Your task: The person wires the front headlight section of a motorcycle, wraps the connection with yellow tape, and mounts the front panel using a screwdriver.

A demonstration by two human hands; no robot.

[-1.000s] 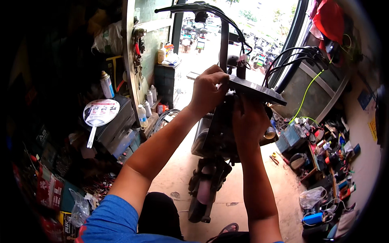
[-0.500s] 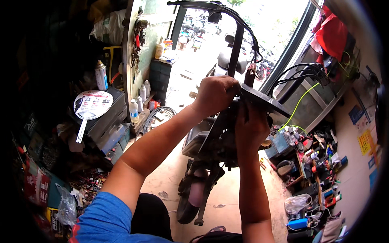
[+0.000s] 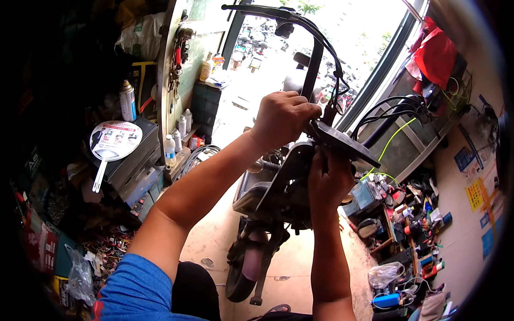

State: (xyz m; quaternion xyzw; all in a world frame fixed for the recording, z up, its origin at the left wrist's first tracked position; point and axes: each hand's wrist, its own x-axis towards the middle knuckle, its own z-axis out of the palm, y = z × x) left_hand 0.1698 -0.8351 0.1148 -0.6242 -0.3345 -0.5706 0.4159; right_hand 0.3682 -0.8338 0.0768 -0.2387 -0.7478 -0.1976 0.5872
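Observation:
An electric scooter [image 3: 276, 187] stands in front of me, its wheel [image 3: 241, 286] nearest my feet. Its black handlebar [image 3: 316, 64] and cables rise at the far side. My left hand [image 3: 284, 117] is closed in a pinch by the left end of a dark, flat oval part [image 3: 348, 144] below the handlebar stem. What those fingers hold is hidden. Just under that part, my right hand [image 3: 329, 182] is closed with its thumb up, against the scooter's dark front body. Anything inside its grip is too dark to make out.
On the left, a spray can [image 3: 127, 101] and a round hand fan [image 3: 115, 142] rest on a dark case [image 3: 142, 152]. Several bottles and a cable coil [image 3: 201, 155] stand beyond. Tools and parts crowd shelves [image 3: 393, 230] on the right. Black cables [image 3: 391, 104] hang near the doorway.
My left hand has shifted slightly left on the scooter, its fingers now bent more over the end of the flat part. The right hand stays beneath it. The whole view has shifted a little.

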